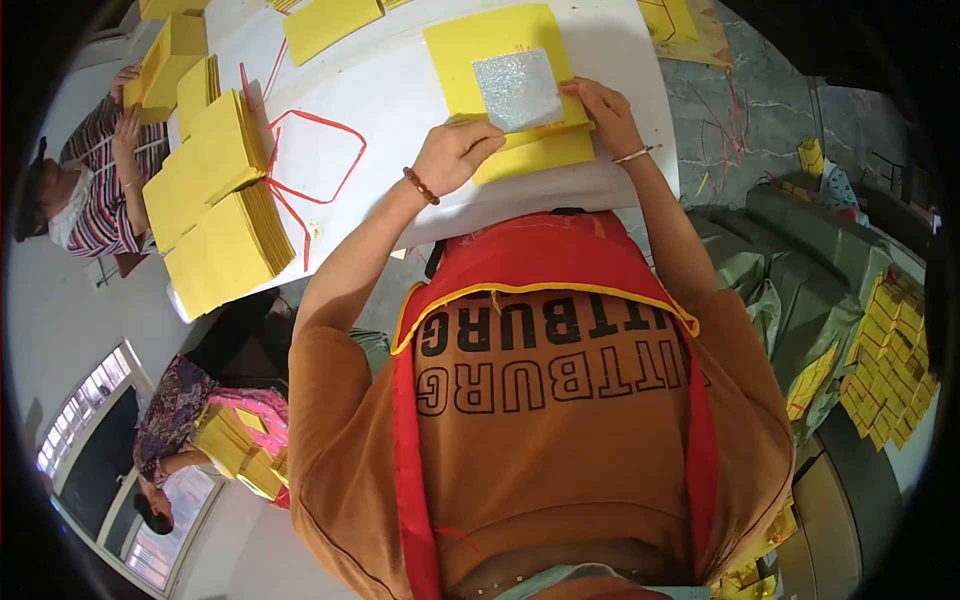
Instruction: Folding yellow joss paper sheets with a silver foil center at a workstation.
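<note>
A yellow paper sheet (pixel 455 70) with a silver foil square (pixel 510 88) on it lies on the white table in front of me. Its near part appears folded up, making a raised crease along the lower side of the foil. My left hand (pixel 455 160) pinches the left end of that crease between thumb and fingers. At the right end, my right hand (pixel 608 115) has its thumb and fingers closed on the paper's edge next to the foil. Whether the near yellow part is the same sheet or another one beneath, I cannot tell.
Stacks of yellow paper (pixel 225 245) stand on the left of the white table (pixel 395 95), beside a loop of red cord (pixel 362 150). A person in a striped top (pixel 88 195) handles yellow paper at far left; another sits lower left. Green covered bundles (pixel 790 265) lie right.
</note>
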A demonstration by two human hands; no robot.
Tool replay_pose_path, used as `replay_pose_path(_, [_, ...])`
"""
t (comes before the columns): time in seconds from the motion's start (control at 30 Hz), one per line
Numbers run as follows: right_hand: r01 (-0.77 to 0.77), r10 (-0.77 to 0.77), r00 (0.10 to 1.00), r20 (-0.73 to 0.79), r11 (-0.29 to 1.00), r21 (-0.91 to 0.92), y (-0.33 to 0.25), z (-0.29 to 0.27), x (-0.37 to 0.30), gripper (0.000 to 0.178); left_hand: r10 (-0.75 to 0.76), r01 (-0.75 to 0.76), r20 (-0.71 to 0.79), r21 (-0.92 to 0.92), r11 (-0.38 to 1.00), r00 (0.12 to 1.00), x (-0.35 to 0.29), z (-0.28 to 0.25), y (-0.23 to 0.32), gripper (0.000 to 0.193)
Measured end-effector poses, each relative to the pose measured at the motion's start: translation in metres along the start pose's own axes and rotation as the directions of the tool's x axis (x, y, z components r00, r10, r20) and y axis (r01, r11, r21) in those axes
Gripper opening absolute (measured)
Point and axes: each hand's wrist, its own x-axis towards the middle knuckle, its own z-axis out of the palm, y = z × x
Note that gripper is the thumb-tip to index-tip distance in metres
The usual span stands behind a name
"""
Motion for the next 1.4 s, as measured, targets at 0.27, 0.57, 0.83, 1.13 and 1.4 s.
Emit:
replay_pose_path(0.27, [-0.001, 0.001, 1.000, 0.004, 1.000, -0.017, 0.000, 0.001, 0.000, 0.031, -0.228, 0.231, 0.083, -0.032, 0.972, 0.970, 0.002, -0.003, -0.001, 0.023])
replay_pose_path(0.57, [-0.035, 0.036, 0.999, -0.016, 0.998, 0.059, 0.005, 0.003, 0.001, 0.029, -0.312, 0.325, 0.099, -0.186, 0.927, 0.945, 0.003, 0.000, -0.011, 0.021])
replay_pose_path(0.83, [-0.076, 0.076, 0.997, -0.001, 0.996, 0.054, -0.001, 0.002, -0.001, 0.030, -0.397, 0.435, 0.182, -0.279, 0.856, 0.899, 0.011, -0.007, -0.008, 0.020])
replay_pose_path(1.13, [-0.019, 0.018, 1.000, 0.020, 1.000, 0.018, -0.003, -0.002, 0.000, 0.031, -0.410, 0.462, 0.220, -0.310, 0.831, 0.885, 0.014, -0.007, -0.015, 0.020])
replay_pose_path(1.4, [0.191, -0.112, 0.971, 0.209, 0.893, -0.408, 0.001, -0.012, -0.008, 0.025, -0.469, 0.531, 0.257, -0.298, 0.794, 0.845, 0.009, -0.018, -0.007, 0.025])
